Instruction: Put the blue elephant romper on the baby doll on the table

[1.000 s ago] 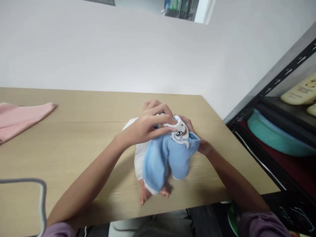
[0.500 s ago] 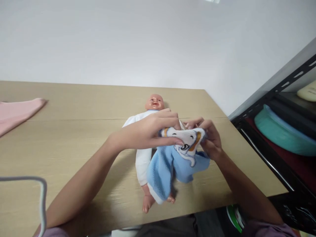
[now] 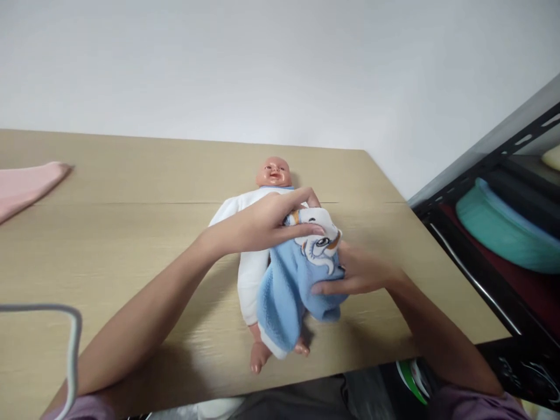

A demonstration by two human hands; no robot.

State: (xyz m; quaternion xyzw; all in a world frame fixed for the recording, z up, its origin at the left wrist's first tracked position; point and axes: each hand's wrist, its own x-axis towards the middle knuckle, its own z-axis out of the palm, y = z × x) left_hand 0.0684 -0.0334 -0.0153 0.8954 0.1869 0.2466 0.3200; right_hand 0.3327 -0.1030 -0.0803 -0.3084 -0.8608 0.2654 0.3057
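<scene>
A baby doll (image 3: 254, 271) in white clothing lies face up on the table, its head (image 3: 275, 174) away from me and its bare feet towards me. Above its body is a light blue fleece baby garment (image 3: 282, 303) with white edging and an embroidered animal face. My left hand (image 3: 280, 224) pinches the garment's upper edge, thumb in front and fingers behind. At the garment's right side is my right hand (image 3: 359, 271), its thumb across the front and its other fingers behind the cloth, partly hidden and blurred. The garment covers part of the doll's trunk and legs.
A pink cloth (image 3: 28, 188) lies at the table's far left. In the near left corner rises a bent grey tube (image 3: 72, 344). Right of the table, a black shelf rack (image 3: 475, 280) holds a teal basin (image 3: 503, 230). A white wall stands behind.
My right hand has moved down from the garment's upper right corner to its side, with the thumb now over the front. The upper right corner has folded inward. My left hand keeps its pinch.
</scene>
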